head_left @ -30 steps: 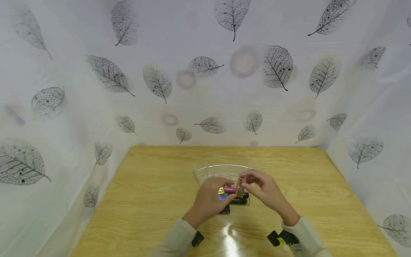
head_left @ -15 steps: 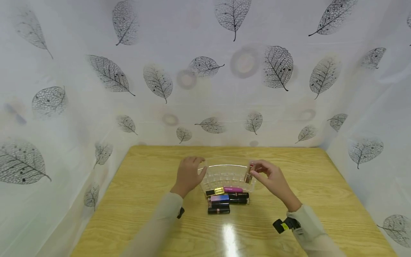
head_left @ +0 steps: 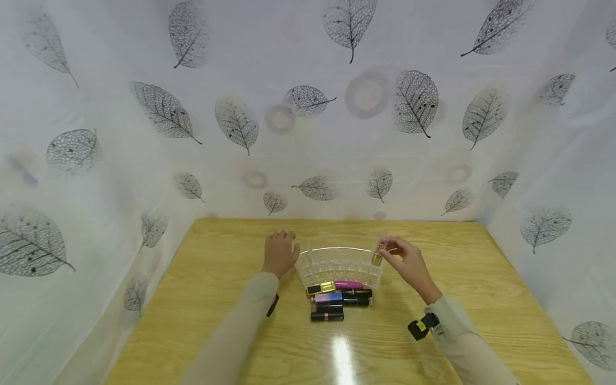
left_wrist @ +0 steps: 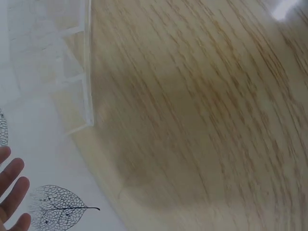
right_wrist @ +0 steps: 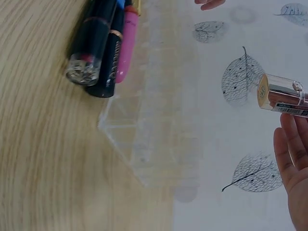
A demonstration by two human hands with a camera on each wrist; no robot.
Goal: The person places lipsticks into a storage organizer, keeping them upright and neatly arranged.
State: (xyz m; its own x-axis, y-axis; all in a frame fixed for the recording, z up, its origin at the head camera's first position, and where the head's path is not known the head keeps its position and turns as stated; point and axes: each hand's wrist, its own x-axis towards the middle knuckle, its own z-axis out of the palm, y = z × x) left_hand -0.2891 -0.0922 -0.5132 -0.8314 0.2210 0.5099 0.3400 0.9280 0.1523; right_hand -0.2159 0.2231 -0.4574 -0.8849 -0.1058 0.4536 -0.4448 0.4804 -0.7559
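Note:
A clear plastic lipstick organizer (head_left: 337, 266) with several small compartments stands near the middle of the table. My right hand (head_left: 407, 262) pinches a lipstick (head_left: 377, 258) over the organizer's right end. The lipstick has a gold base and a clear case; in the right wrist view its base end (right_wrist: 263, 91) points away from the fingers. Just off the organizer's left end is my left hand (head_left: 279, 254), relaxed and holding nothing; its spread fingers (left_wrist: 13, 187) show at the left edge of the left wrist view.
In front of the organizer lie several cosmetic tubes: a black-and-gold one (head_left: 321, 288), a magenta one (head_left: 349, 284), a blue-and-pink one (head_left: 328, 298) and a black one (head_left: 327, 316). A leaf-print curtain (head_left: 308, 144) rises behind the wooden table (head_left: 216, 321).
My left hand has gone from the lipstick to the organizer's left side. My right hand has carried the lipstick away and right, from above the tubes to the organizer's right end.

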